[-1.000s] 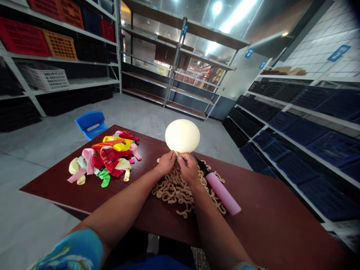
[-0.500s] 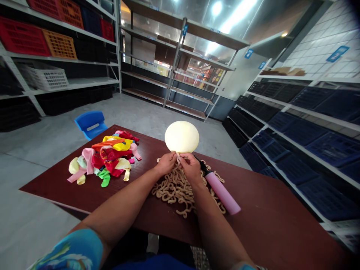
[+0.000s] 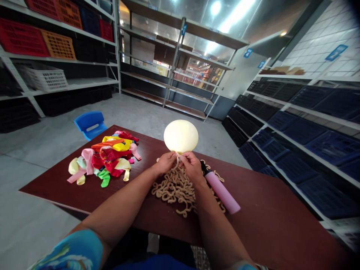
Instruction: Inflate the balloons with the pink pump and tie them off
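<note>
An inflated pale yellow balloon (image 3: 180,135) stands above my hands, its neck end down between my fingers. My left hand (image 3: 166,162) pinches at the balloon's neck from the left. From the other side my right hand (image 3: 190,164) pinches there too, fingertips close to the left ones. A beige string (image 3: 177,162) hangs between the fingertips; which hand grips it is hard to see. Under both hands lies a heap of beige curly strings (image 3: 176,191). A pink hand pump (image 3: 223,193) with a black end rests to the right, partly over the strings.
Limp balloons in many colours (image 3: 109,155) are piled at the left of the dark red table (image 3: 267,213). A blue chair (image 3: 90,124) stands past the table's left far edge. Shelves with crates (image 3: 59,44) line the sides, and a rack (image 3: 174,56) stands at the back.
My fingers have shifted slightly at the balloon's neck, and more of the beige string shows between them. The balloon sits almost where it was.
</note>
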### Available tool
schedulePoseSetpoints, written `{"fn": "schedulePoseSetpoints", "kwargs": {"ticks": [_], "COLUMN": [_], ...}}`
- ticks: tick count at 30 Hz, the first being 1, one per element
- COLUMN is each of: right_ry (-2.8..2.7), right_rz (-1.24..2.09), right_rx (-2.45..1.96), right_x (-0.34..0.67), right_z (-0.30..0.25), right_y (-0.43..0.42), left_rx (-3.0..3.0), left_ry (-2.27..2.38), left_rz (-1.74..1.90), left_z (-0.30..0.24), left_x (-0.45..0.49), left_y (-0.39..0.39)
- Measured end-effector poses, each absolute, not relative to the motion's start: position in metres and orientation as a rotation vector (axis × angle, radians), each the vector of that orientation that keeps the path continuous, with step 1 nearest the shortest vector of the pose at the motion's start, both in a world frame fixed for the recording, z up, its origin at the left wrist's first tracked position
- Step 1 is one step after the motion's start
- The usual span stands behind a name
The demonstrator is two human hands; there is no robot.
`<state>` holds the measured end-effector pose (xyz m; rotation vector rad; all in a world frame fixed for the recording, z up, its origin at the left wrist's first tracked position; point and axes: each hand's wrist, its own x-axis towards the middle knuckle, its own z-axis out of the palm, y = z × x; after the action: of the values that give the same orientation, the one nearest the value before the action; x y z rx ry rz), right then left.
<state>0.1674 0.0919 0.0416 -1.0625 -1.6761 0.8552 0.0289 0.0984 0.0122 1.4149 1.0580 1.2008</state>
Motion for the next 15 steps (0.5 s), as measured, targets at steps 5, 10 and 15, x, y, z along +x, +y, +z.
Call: {"fn": "schedulePoseSetpoints", "kwargs": {"ticks": [5, 10, 15], "right_ry": [-1.653, -1.606, -1.556], "right_rz": [0.503, 0.199, 0.156], "right_rx": [-1.187, -1.233, -1.277], "right_x": [0.170, 0.170, 0.171], "right_z": [0.037, 0.036, 0.036], "right_y": [0.094, 0.096, 0.096], "left_rx": [1.725, 1.973, 2.126], "left_ry": [1.164, 1.189, 1.186], "left_rz": [1.098, 0.966, 0.903], "left_z": [0.022, 0.033, 0.034], "left_x": [0.027, 0.033, 0.039], "left_y": [0.094, 0.085, 0.081]}}
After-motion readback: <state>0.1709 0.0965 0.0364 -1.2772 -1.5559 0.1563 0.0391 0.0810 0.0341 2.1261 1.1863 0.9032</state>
